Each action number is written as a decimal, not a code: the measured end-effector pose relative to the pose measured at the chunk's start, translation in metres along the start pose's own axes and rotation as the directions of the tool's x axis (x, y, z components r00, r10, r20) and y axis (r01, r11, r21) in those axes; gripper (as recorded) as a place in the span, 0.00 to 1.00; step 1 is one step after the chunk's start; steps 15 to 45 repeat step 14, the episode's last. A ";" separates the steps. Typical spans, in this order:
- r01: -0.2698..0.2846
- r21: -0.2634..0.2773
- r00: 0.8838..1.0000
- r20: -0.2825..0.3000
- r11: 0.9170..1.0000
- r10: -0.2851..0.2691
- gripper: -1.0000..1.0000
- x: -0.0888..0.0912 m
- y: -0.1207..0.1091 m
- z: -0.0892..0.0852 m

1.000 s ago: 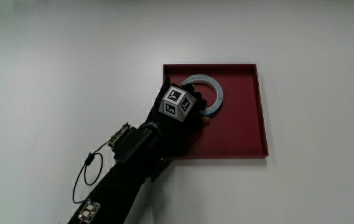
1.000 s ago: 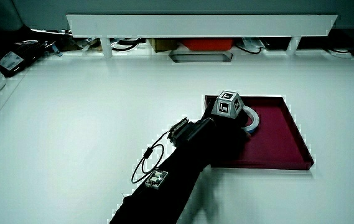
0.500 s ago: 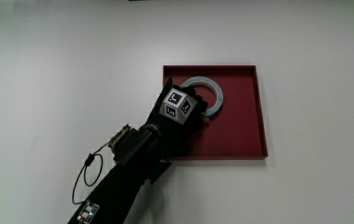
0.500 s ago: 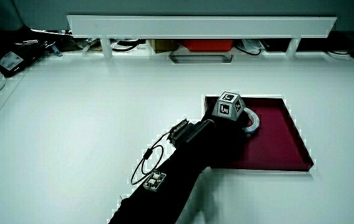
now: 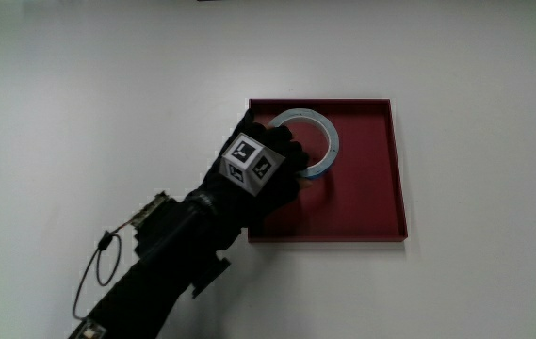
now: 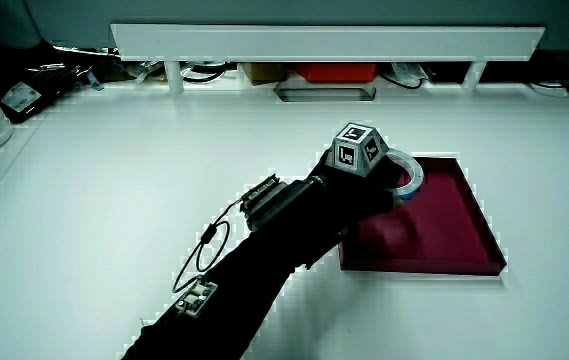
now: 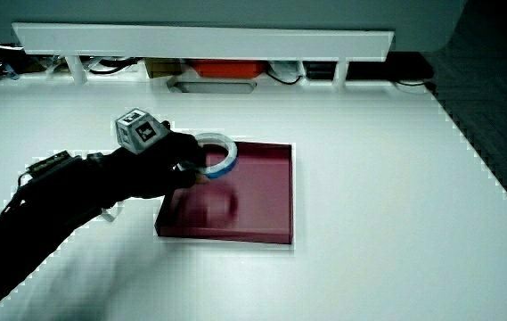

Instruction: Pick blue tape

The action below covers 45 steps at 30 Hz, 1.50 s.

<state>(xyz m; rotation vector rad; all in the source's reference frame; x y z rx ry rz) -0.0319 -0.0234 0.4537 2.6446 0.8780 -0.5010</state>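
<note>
Already the hand (image 5: 266, 174) has its fingers (image 7: 192, 166) closed on the blue tape (image 5: 316, 138), held tilted just above the red tray (image 5: 371, 202) on the worktop (image 5: 79, 113); the lift is underway, needing a steady grip upward.

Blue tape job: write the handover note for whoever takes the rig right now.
Hand: shut on the blue tape, gripping the roll's rim on the side nearer the person.
Blue tape: in both side views it hangs clear above the red tray, with a shadow on the tray floor under it.
Done: grasp made, roll lifted off the tray.
Left: probably only to carry it clear of the tray; no drop-off spot is shown.
</note>
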 end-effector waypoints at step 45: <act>0.030 0.109 1.000 -0.009 0.994 -0.029 1.00 -0.024 -0.058 0.044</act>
